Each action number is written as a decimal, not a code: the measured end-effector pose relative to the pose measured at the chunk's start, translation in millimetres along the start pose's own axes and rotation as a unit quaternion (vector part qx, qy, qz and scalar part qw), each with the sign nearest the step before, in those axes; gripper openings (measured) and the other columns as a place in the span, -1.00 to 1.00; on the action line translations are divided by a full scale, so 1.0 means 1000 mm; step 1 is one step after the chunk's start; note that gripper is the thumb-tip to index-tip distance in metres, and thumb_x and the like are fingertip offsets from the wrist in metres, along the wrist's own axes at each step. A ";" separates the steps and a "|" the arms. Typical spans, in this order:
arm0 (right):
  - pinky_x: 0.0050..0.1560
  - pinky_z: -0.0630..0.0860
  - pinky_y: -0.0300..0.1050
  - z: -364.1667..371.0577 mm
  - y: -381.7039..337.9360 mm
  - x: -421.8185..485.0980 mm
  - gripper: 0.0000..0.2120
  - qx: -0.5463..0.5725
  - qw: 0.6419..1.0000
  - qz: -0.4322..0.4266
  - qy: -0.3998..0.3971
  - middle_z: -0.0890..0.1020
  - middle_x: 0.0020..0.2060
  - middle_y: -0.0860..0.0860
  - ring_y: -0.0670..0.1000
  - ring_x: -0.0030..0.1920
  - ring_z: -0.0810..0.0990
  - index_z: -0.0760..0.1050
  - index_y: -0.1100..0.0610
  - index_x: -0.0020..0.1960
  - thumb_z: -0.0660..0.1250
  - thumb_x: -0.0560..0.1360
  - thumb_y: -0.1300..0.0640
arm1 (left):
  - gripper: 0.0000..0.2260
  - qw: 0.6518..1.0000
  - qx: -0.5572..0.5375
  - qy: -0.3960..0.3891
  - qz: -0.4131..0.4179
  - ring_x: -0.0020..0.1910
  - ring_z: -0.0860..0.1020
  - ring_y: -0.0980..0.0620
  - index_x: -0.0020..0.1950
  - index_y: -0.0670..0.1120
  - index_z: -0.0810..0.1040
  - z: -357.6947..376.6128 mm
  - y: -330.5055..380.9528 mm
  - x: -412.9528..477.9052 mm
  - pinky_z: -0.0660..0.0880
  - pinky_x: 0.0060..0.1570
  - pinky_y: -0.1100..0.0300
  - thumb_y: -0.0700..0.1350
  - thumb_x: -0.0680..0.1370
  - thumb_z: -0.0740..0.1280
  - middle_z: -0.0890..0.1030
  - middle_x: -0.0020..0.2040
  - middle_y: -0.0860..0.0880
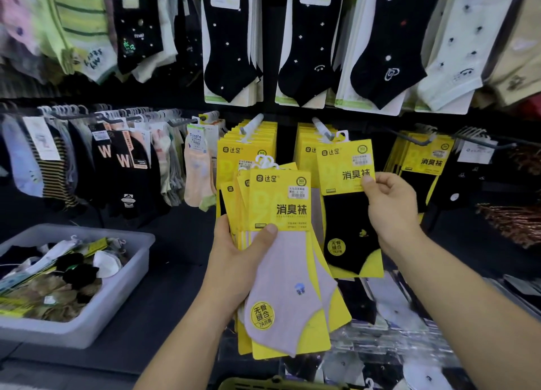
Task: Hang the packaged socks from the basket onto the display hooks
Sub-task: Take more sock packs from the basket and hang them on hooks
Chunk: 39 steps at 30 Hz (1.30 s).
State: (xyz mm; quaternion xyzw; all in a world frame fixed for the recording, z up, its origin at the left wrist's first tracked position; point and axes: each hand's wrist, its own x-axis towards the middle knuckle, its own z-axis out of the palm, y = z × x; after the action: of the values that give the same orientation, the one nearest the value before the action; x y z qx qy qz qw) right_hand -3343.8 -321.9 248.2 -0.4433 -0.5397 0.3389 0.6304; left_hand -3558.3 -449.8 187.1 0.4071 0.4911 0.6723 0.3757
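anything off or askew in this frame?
Nothing damaged. Only oddities: the black sock pack in the right hand hangs tilted at its hook, and the grey bin holds a loose, jumbled pile of socks rather than a neat stack.

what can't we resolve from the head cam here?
- Whether the black-sock pack in the right hand is on the hook: its hanger overlaps the packs behind.
- How many packs the left hand holds: the front pink-sock pack covers the stack.
- Green basket: cut off by the bottom edge, contents unseen.
- Price sticker: print too small.
- Top-left socks: blurred.
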 end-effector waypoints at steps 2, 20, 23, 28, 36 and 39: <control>0.15 0.61 0.09 0.008 -0.001 0.003 -0.95 -0.010 1.000 -0.010 -0.007 0.73 -0.16 -0.05 0.00 -0.04 0.70 0.57 0.04 -0.01 0.33 0.62 0.10 | -0.42 1.000 -0.001 0.001 0.000 0.03 0.77 0.06 0.23 0.16 0.49 -0.001 0.000 0.000 0.69 -0.16 0.16 0.27 0.30 0.59 0.76 0.08 0.15; -0.25 0.46 -0.19 0.024 -0.020 -0.040 -0.62 -0.069 0.993 0.000 -0.095 0.61 -0.31 0.05 -0.12 -0.32 0.51 0.57 0.10 -0.21 0.42 0.45 -0.23 | -0.43 0.999 -0.032 -0.012 -0.017 0.08 0.77 -0.03 0.27 0.12 0.49 0.002 0.001 -0.002 0.69 0.02 -0.07 0.19 0.35 0.61 0.76 0.12 0.07; -0.36 0.43 -0.23 0.030 -0.029 -0.065 -0.46 -0.100 0.979 -0.002 -0.180 0.56 -0.36 0.04 -0.12 -0.35 0.48 0.56 0.10 -0.20 0.46 0.25 -0.40 | -0.43 1.000 -0.029 -0.003 -0.008 0.08 0.76 0.00 0.26 0.12 0.49 0.005 0.000 -0.003 0.70 0.01 -0.05 0.20 0.34 0.61 0.76 0.12 0.09; -0.37 0.46 -0.22 0.030 -0.026 -0.072 -0.61 -0.102 0.978 0.035 -0.177 0.62 -0.32 0.01 -0.11 -0.35 0.53 0.56 0.17 -0.12 0.62 0.30 -0.07 | -0.36 1.000 0.003 0.002 0.007 0.06 0.75 0.09 0.25 0.17 0.47 0.007 -0.003 -0.007 0.70 -0.03 0.04 0.29 0.26 0.60 0.74 0.09 0.19; -0.24 0.65 -0.11 0.020 -0.023 -0.070 -0.78 0.051 0.967 0.140 -0.208 0.74 -0.12 0.11 0.07 -0.13 0.74 0.54 0.24 0.06 0.47 0.50 0.16 | -0.28 1.000 -0.009 -0.005 -0.004 0.09 0.74 0.14 0.29 0.13 0.47 0.009 0.000 -0.008 0.67 -0.01 0.13 0.30 0.23 0.61 0.74 0.10 0.21; -0.15 0.66 -0.06 0.015 -0.020 -0.070 -0.77 0.088 0.949 0.177 -0.245 0.74 -0.03 0.11 0.11 -0.02 0.73 0.54 0.21 0.15 0.44 0.51 0.20 | -0.36 1.000 -0.001 -0.001 -0.004 0.06 0.75 0.12 0.27 0.14 0.50 0.008 -0.001 -0.008 0.65 0.02 0.06 0.22 0.26 0.63 0.75 0.09 0.19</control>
State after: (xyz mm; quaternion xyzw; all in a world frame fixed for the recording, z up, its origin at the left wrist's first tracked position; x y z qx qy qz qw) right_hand -3372.7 -389.8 240.8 -0.3775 -0.5587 0.5892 0.4452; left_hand -3547.7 -453.7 185.8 0.4053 0.4918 0.6710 0.3789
